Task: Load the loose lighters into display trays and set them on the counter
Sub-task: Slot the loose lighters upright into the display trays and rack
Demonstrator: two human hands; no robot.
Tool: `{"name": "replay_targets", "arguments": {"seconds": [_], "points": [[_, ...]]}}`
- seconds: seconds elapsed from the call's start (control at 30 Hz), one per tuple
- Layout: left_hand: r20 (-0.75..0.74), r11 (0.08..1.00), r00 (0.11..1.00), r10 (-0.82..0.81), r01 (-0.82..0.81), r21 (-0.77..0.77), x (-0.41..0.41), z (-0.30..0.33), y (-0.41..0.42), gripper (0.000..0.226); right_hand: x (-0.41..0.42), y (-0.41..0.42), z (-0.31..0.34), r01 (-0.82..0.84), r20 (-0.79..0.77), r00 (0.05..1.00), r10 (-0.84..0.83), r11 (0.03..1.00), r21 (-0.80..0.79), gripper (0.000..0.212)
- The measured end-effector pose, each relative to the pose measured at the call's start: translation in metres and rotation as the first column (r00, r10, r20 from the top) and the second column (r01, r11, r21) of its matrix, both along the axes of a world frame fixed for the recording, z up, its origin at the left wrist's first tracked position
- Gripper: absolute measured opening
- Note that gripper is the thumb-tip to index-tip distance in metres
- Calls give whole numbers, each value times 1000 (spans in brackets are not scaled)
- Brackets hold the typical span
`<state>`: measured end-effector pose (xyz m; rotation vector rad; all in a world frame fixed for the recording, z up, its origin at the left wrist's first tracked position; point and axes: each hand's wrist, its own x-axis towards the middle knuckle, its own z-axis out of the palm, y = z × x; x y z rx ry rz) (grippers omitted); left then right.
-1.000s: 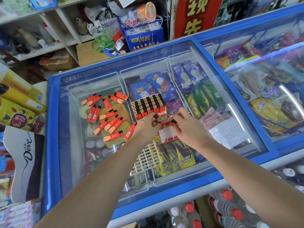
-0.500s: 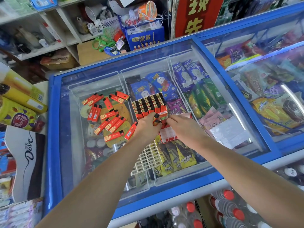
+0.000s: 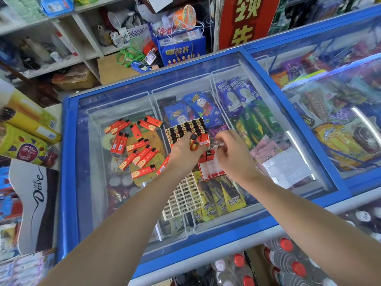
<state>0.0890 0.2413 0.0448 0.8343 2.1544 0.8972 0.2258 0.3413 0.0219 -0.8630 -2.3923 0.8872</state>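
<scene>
Several loose red lighters lie scattered on the glass lid of the blue freezer. A filled display tray of upright red lighters stands right of them. My left hand grips one or two lighters at the tray's near edge. A second red tray with a clear front sits just below, holding a few lighters. My right hand hovers over this tray with fingers curled; whether it pinches anything is unclear. An empty white grid insert lies nearer to me.
White and pink paper sheets lie on the glass to the right. A second freezer lid adjoins on the right. Snack boxes and a Dove display crowd the left. Bottles stand below the front edge.
My right hand has lifted from the second tray and moved up and right. My left hand stays at the filled tray's near edge with lighters in it.
</scene>
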Motion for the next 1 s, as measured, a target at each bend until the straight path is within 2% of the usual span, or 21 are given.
{"name": "replay_targets", "arguments": {"seconds": [0.03,0.07,0.13,0.2,0.23,0.3,0.43,0.5,0.6,0.7,0.8,0.9,0.97,1.0], "points": [[22,1000,1000,-2,2,-28,-1,3,2,35,-2,-1,4,30,-56,998,-40,985,-170,26],[64,999,998,-3,6,-49,-1,7,3,48,-5,-1,10,41,-110,990,-90,922,-384,26],[252,998,966,50,-43,-35,2,11,6,68,-9,-2,20,1,-176,967,-182,698,-716,25],[475,985,867,153,-172,-3,7,14,8,75,-9,-2,25,-52,-183,965,-190,543,-838,30],[526,975,828,193,-223,-6,9,14,10,79,-9,-3,26,-75,-184,967,-174,498,-864,33],[540,964,808,236,-263,-29,11,14,12,86,-6,-4,28,-115,-195,972,-133,453,-884,40],[542,953,792,280,-296,-60,13,13,10,87,0,-5,32,-132,-184,982,-48,529,-838,34],[522,953,803,289,-295,-73,15,15,8,86,1,-6,35,-148,-193,981,-34,518,-842,29],[476,954,828,296,-274,-117,15,18,9,85,2,-6,40,-169,-184,983,21,513,-842,38],[496,952,812,307,-261,-161,15,21,10,85,3,-5,44,-201,-176,979,100,593,-780,41],[631,958,722,284,-242,-155,11,23,8,82,8,0,43,-209,-177,978,114,626,-751,29],[731,947,610,306,-274,-167,8,24,5,70,14,4,42,-162,-125,987,103,658,-735,21],[753,943,578,314,-279,-179,8,24,4,68,17,4,42,-146,-64,988,137,750,-645,18],[763,945,566,311,-270,-185,8,23,4,71,18,4,43,-166,-32,984,178,820,-548,17]]}}
